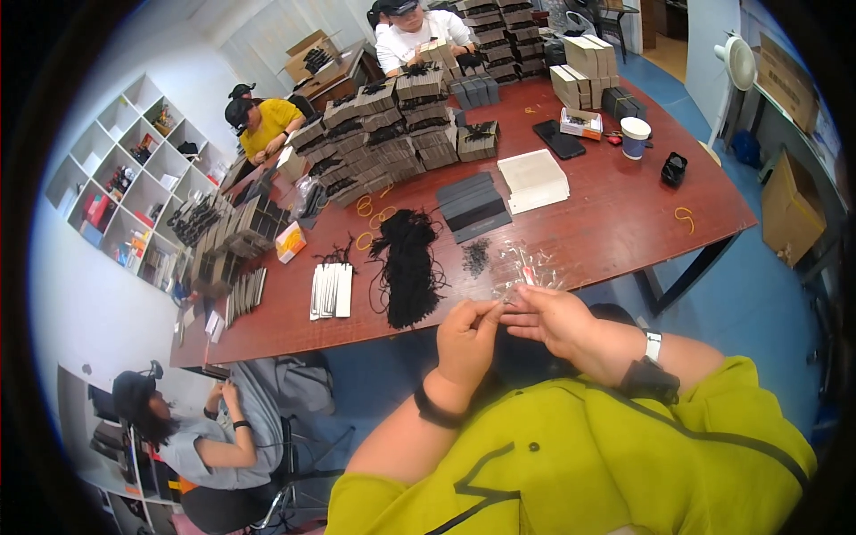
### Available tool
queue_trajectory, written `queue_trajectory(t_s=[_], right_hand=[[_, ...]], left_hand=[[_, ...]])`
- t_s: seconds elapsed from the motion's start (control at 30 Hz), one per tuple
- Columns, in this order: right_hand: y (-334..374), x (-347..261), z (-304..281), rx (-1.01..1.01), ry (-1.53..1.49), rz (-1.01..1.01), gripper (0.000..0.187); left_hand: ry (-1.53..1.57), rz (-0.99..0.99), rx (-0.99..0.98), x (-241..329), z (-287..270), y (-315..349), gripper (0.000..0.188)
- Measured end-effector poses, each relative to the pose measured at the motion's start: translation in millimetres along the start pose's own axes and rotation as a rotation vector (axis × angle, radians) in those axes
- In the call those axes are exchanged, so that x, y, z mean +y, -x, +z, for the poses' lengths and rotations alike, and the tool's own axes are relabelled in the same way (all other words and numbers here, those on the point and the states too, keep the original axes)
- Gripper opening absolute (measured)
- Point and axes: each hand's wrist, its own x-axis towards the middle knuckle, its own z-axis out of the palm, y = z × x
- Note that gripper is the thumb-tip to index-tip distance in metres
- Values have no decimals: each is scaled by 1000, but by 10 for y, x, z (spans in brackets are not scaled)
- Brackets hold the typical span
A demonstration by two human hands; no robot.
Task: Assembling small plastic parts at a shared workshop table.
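My left hand (467, 337) is closed in a pinch, thumb against forefinger, on something too small to make out. Its fingertips meet those of my right hand (560, 321), which is turned partly palm up with its fingers bent toward the pinch; what it grips is hidden. Just beyond my right fingers a slim red-and-white item (528, 274) lies among small clear and shiny pieces (555, 264) at the table's near edge. Left of these is a scatter of tiny dark bits (476, 258). A thick bundle of black cords (409, 267) lies further left.
On the red-brown table (615, 218) are white cards (332, 292), dark grey cards (471, 204), a cream stack (533, 180), a phone (559, 140), a paper cup (634, 138) and tall piles of bundled cards (392, 134). Several people sit around; one person (209, 437) is at my left.
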Motion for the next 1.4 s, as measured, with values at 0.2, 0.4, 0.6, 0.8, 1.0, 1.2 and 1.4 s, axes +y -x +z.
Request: queue_trajectory(t_s=[0.2, 0.4, 0.6, 0.8, 1.0, 1.2, 1.4], right_hand=[[-36, -15, -95, 95, 448, -10, 26], [-4, 27, -29, 29, 397, -16, 24], [-68, 40, -126, -1, 124, 43, 18], [-306, -93, -303, 109, 452, -355, 6], [-429, -1033, -764, 289, 379, -733, 13], [-311, -885, -512, 56, 598, -395, 9], [12, -679, -116, -149, 505, -267, 12]], left_hand=[[267, -353, 11, -114, 16, -15, 12], [453, -455, -136, -169, 47, -10, 15], [-50, -27, -186, -96, 30, -21, 10], [-142, 55, -121, -126, -168, -145, 7], [245, -457, -37, -439, -796, -439, 8], [219, -293, -153, -456, -498, -327, 9], [224, 64, -329, -123, -206, -240, 34]])
